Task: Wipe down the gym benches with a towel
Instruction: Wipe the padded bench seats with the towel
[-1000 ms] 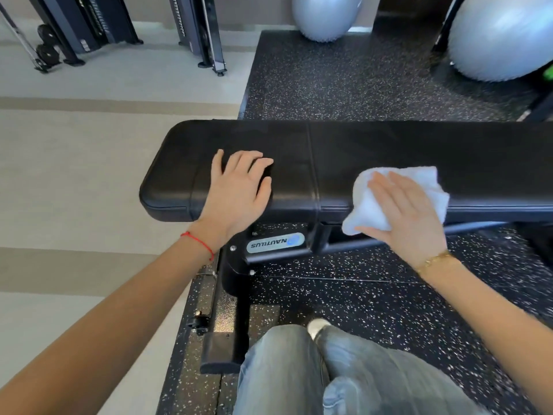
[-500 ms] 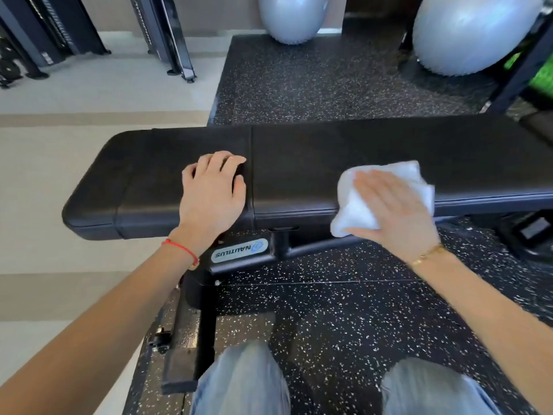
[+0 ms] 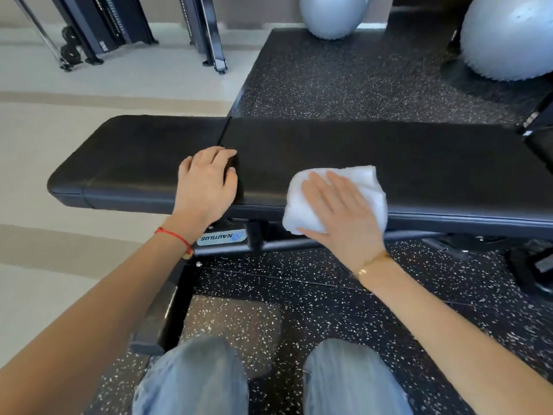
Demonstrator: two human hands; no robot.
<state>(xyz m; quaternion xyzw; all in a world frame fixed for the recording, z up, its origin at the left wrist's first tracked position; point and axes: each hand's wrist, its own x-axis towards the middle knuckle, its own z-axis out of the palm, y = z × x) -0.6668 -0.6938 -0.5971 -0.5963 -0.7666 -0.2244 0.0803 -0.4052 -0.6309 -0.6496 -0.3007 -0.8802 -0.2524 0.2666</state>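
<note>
A long black padded gym bench (image 3: 389, 151) runs across the view from left to right. A folded white towel (image 3: 366, 182) lies over its near edge, right of the middle. My right hand (image 3: 341, 211) presses flat on the towel with straight fingers. My left hand (image 3: 206, 187) rests palm down on the pad beside the seam between the two cushions, holding nothing.
The bench's black steel frame (image 3: 167, 310) and its foot stand on speckled rubber flooring (image 3: 344, 76). Two pale exercise balls (image 3: 332, 13) (image 3: 508, 37) sit at the back. Black machine legs (image 3: 209, 34) stand on the light floor, far left. My knees (image 3: 191, 378) are below.
My right hand and the towel have slid a little leftwards along the bench's near edge, closer to the seam. My left hand stays flat by the seam. The view has shifted.
</note>
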